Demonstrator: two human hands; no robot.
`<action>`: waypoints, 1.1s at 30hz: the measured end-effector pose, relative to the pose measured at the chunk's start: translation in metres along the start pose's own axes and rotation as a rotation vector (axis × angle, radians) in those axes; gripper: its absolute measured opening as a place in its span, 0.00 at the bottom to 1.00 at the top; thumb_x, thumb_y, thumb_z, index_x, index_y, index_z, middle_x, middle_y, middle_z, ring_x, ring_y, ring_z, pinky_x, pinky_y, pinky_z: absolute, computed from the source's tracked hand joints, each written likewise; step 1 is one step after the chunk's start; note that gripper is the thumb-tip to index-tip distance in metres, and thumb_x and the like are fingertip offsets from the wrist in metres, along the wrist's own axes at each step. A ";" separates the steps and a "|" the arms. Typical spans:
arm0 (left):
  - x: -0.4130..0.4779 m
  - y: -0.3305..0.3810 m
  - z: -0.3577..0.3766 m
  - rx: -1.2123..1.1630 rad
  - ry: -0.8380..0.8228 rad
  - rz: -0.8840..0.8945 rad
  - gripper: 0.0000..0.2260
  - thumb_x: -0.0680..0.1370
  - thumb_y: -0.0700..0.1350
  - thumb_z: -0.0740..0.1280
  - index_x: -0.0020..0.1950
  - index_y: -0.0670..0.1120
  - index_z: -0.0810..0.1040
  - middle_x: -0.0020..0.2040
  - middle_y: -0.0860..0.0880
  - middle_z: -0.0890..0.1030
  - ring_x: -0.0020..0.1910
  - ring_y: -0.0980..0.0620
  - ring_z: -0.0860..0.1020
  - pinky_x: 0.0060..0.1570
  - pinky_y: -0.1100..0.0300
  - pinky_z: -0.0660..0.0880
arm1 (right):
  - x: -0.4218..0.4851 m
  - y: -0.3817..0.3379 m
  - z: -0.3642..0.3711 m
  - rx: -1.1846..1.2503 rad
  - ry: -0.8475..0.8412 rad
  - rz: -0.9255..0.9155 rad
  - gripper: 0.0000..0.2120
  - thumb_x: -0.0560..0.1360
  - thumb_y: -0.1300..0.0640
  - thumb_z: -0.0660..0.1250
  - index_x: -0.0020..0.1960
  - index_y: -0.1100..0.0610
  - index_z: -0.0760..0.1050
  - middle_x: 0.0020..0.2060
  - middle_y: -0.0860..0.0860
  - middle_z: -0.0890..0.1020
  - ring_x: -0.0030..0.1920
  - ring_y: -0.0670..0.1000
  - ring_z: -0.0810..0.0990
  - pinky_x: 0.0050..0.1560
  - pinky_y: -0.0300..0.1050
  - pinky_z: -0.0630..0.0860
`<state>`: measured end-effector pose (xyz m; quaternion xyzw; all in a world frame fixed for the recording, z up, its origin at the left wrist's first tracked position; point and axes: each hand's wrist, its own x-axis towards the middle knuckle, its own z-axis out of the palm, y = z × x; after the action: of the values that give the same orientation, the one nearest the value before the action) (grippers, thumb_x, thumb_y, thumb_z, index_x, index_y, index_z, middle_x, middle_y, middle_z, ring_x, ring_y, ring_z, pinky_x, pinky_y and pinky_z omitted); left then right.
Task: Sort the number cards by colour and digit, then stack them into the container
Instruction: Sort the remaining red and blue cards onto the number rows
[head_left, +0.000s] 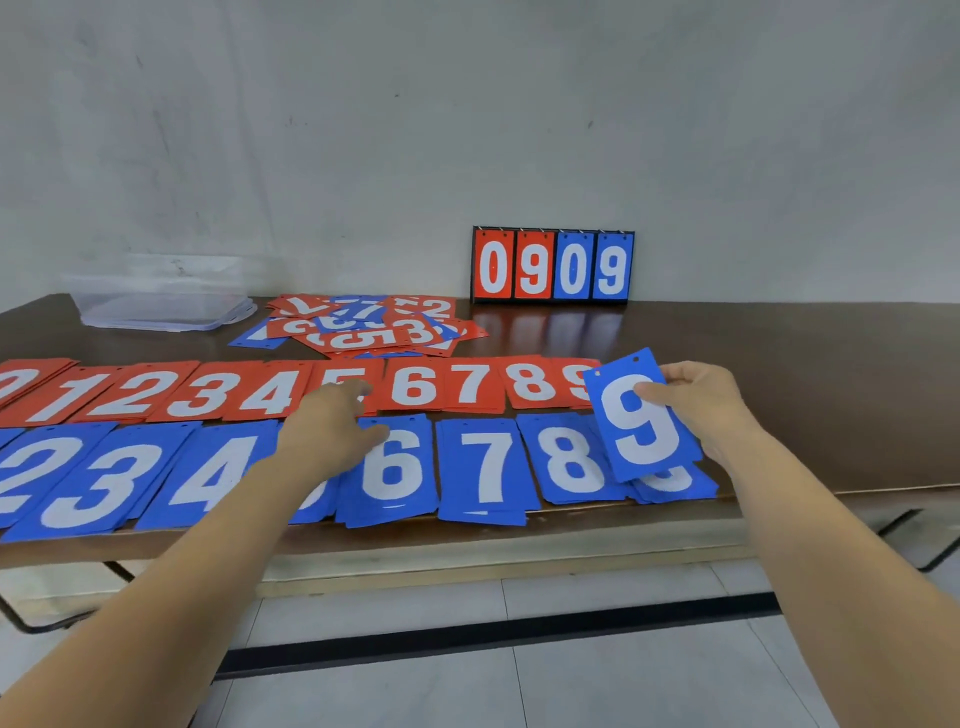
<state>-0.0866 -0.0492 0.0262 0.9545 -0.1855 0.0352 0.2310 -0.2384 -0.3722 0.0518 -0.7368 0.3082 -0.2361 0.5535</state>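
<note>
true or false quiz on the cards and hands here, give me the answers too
1. The right hand holds a blue 9 card. True.
2. The red cards lie nearest the person. False: the blue row is nearest, and the red row lies behind it.
3. The scoreboard by the wall reads 0909. True.
4. The left hand grips a red card. False: no card shows in it; its fingers reach over the 5 piles.
5. Every card is already sorted into the rows. False: a mixed pile of red and blue cards lies behind the rows.
</note>
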 end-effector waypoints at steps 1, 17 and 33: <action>0.001 0.006 0.005 0.011 0.003 0.019 0.29 0.75 0.51 0.72 0.73 0.47 0.67 0.65 0.46 0.76 0.62 0.46 0.75 0.57 0.51 0.76 | 0.001 0.003 -0.006 -0.007 -0.008 0.018 0.07 0.72 0.61 0.74 0.42 0.55 0.76 0.38 0.54 0.83 0.36 0.53 0.83 0.29 0.45 0.80; 0.000 0.058 0.046 0.201 -0.002 0.067 0.30 0.76 0.55 0.69 0.75 0.50 0.64 0.70 0.47 0.71 0.67 0.46 0.71 0.63 0.49 0.73 | 0.013 0.037 -0.012 -0.721 0.008 -0.133 0.21 0.73 0.52 0.72 0.64 0.53 0.74 0.60 0.50 0.79 0.57 0.52 0.78 0.54 0.50 0.77; 0.067 -0.001 -0.025 0.337 0.088 -0.007 0.29 0.78 0.55 0.66 0.77 0.53 0.60 0.73 0.48 0.67 0.71 0.47 0.66 0.69 0.48 0.64 | 0.026 -0.081 0.167 -0.867 -0.280 -0.524 0.26 0.73 0.46 0.72 0.67 0.50 0.69 0.60 0.48 0.78 0.58 0.49 0.78 0.51 0.42 0.76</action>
<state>-0.0231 -0.0595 0.0580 0.9779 -0.1631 0.1067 0.0756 -0.0897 -0.2635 0.0836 -0.9751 0.1060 -0.1166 0.1558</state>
